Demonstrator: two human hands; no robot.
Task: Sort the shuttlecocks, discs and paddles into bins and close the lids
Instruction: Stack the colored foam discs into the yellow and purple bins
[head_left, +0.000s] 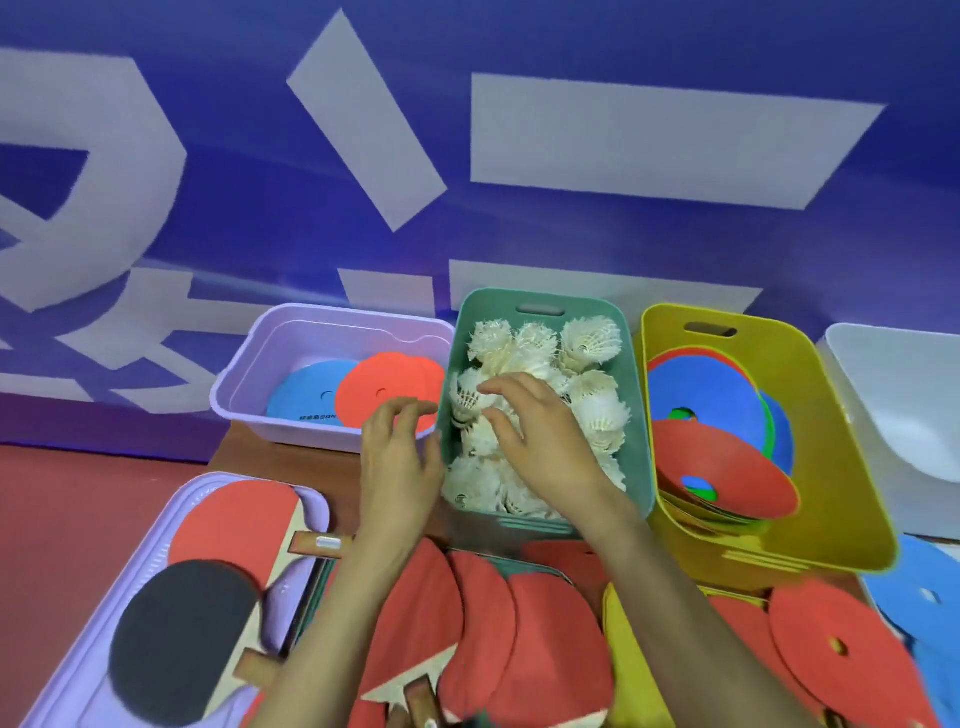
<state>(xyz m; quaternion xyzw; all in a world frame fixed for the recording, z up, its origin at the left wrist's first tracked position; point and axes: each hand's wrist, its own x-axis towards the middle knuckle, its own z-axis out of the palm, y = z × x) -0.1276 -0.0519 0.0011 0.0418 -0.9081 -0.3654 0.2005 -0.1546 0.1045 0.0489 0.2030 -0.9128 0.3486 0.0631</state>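
At three o'clock the white bin (904, 395) runs off the edge. At six o'clock the paddles (545, 649) are cut off below. The right hand (540, 441) hides some shuttlecocks (592, 343).

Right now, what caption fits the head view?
Left hand and right hand at the green bin of shuttlecocks, between purple bin and yellow bin.

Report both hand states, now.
Left hand: open, fingers loosely curled, holding nothing.
Right hand: open, fingers spread over the shuttlecocks in the green bin.
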